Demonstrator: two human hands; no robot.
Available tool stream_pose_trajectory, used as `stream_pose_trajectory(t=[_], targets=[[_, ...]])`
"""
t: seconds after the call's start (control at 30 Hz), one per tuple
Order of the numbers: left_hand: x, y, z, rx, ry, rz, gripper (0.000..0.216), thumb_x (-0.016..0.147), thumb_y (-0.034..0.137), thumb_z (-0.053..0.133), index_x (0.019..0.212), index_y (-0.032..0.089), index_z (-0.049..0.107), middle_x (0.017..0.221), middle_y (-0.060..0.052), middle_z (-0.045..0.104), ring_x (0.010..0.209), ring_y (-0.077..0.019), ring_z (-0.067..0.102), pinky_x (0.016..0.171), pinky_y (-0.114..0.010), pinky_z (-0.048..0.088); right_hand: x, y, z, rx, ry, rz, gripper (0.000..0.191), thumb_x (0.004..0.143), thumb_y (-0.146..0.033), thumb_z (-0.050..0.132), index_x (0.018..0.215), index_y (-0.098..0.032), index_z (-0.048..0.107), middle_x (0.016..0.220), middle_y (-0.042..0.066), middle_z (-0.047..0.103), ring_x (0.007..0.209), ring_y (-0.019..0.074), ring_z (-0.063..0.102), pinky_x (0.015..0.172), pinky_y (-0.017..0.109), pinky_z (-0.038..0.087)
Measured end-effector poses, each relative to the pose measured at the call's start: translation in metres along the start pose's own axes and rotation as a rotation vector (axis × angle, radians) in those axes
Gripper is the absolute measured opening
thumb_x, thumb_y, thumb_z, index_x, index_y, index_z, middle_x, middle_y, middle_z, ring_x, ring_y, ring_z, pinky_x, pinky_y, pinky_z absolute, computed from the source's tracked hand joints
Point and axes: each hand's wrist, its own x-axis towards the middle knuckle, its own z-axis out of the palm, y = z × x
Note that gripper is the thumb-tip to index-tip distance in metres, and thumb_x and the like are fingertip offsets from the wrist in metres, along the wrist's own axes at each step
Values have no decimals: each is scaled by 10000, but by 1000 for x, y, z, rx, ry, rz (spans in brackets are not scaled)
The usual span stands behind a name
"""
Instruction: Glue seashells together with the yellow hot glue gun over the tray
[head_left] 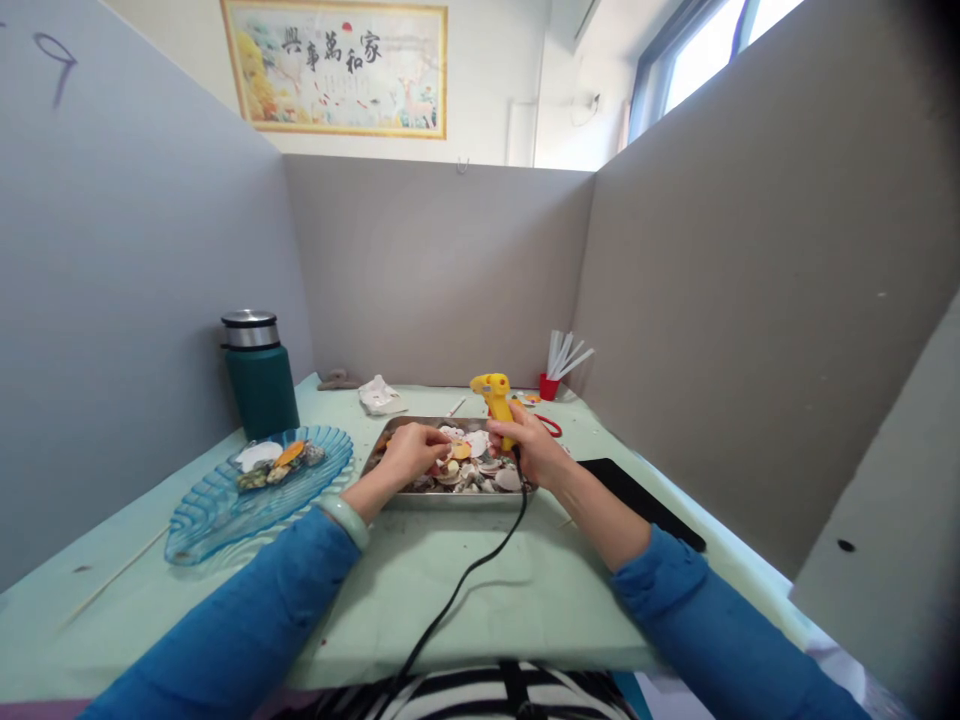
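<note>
- Glue gun (496, 398): gripped by our right hand (531, 446) above the tray (450, 502), its handle partly covered.
- Our left hand (409, 455) bunches its fingertips over shells (508, 480); what they pinch, we cannot tell.

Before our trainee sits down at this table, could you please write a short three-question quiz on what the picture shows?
1. Multiple choice: what does the right hand hold?
A) a spoon
B) a yellow glue gun
C) a hammer
2. True or false: the green bottle is lying on its side.
3. Fill in the missing word: the left hand is over a metal tray of ____.

Key:
1. B.
2. False; the green bottle stands upright.
3. Shells.
</note>
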Motion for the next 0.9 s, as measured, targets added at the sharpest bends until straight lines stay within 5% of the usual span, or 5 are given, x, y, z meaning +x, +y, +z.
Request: stream_pose_trajectory(t=[0.1, 0.33, 0.9], targets=[[1, -1, 1, -33, 3, -5, 293, 733, 349, 567, 904, 158, 709, 510, -3, 634, 495, -119, 588, 534, -194, 413, -3, 3, 0, -50, -51, 50, 289, 733, -430, 625, 811, -174, 518, 501, -88, 376, 434, 65, 368, 479, 214, 378], [6, -8, 1, -33, 74, 14, 287, 741, 365, 560, 869, 154, 705, 528, -13, 639, 489, -118, 586, 514, -196, 411, -9, 0, -3, -386, -71, 38, 397, 770, -453, 570, 505, -179, 458, 405, -47, 427, 404, 78, 402, 485, 224, 355], [16, -20, -5, -41, 170, -23, 246, 728, 317, 589, 855, 145, 710, 578, -25, 661, 490, -108, 597, 470, -172, 407, -16, -13, 6, -655, -141, 185, 331, 760, -464, 570, 648, -158, 516, 396, -56, 456, 353, 66, 406, 361, 168, 306]])
